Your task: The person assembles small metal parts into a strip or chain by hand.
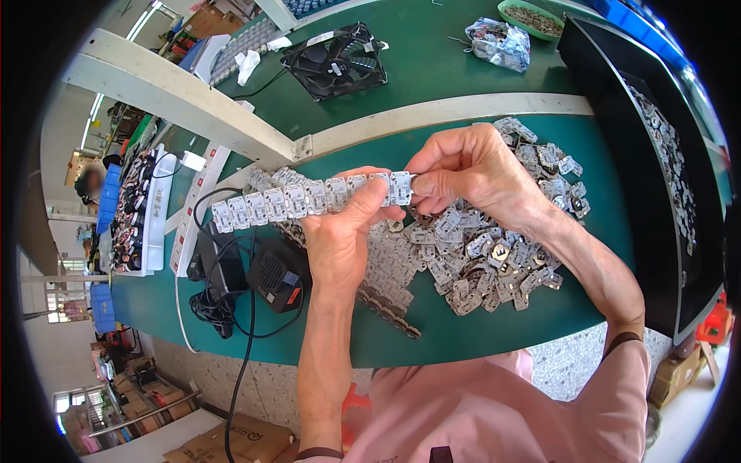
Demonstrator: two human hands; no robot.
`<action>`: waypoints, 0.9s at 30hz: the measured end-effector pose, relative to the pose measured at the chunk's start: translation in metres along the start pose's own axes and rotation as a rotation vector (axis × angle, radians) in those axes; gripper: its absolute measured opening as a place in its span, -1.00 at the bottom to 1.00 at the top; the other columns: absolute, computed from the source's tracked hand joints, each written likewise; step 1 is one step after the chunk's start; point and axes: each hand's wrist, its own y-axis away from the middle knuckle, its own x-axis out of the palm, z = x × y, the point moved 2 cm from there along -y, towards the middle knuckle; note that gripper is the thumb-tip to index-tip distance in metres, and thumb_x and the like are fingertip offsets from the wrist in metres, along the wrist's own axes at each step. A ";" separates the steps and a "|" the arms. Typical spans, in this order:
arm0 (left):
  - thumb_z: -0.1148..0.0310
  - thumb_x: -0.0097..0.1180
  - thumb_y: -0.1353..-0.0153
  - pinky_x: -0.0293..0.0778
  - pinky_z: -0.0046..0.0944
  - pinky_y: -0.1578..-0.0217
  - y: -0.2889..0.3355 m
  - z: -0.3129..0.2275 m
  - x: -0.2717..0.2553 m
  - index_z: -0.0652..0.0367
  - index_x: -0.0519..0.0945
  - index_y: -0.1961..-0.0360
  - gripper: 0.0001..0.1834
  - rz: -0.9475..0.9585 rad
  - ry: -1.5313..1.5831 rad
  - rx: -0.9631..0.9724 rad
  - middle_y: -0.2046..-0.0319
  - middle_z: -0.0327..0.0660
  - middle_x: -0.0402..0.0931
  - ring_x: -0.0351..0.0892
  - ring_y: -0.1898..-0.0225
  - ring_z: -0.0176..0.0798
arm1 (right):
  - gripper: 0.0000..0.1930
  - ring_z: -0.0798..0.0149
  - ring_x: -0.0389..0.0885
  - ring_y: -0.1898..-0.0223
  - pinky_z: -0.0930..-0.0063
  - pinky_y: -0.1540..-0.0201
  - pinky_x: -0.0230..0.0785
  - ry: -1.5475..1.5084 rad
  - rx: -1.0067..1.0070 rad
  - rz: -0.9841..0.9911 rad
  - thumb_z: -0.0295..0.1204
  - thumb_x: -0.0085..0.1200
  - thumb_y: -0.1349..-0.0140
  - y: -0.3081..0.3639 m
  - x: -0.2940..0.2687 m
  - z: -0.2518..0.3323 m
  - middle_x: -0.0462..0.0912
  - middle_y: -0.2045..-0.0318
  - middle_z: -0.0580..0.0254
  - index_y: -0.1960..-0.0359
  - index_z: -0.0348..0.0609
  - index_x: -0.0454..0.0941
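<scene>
Module strip [275,206], two-handed grip
The left hand [341,235] clamps the strip; the right hand [480,171] pinches its right end. An axial fan [351,62] (white hub label [336,69]) sits beyond.

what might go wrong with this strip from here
The strip's long left end juts out past the left hand, unsupported, so it might sag or come apart at a joint.

Anything slipping from the right hand could get lost in the pile of similar parts.

The black cable over the table's front edge might snag the left forearm.
</scene>
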 end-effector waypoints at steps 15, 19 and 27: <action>0.50 0.08 -0.17 0.58 -0.29 0.44 0.004 0.007 0.005 0.30 0.52 0.15 -0.79 -0.029 -0.018 -0.019 0.34 -0.12 0.56 0.57 0.47 -0.29 | -0.87 0.35 0.66 0.48 0.56 0.39 0.57 -0.040 -0.014 -0.023 -0.58 0.19 -0.05 0.000 -0.001 -0.001 0.66 0.50 0.06 0.34 -0.35 0.61; 0.45 0.07 -0.20 0.58 -0.28 0.40 0.003 0.009 0.003 0.29 0.51 0.14 -0.78 -0.006 -0.047 -0.044 0.33 -0.13 0.56 0.56 0.44 -0.29 | -0.87 0.35 0.66 0.47 0.57 0.40 0.55 -0.066 -0.006 -0.017 -0.56 0.19 -0.06 -0.001 -0.002 -0.002 0.66 0.50 0.08 0.34 -0.34 0.61; 0.40 0.13 -0.17 0.58 -0.24 0.32 0.001 0.001 -0.001 0.38 0.54 0.20 -0.75 0.033 0.058 0.001 0.33 -0.09 0.57 0.58 0.33 -0.23 | -0.87 0.38 0.63 0.49 0.55 0.41 0.53 -0.067 0.024 0.004 -0.51 0.18 -0.08 -0.002 -0.003 0.001 0.63 0.51 0.14 0.35 -0.32 0.59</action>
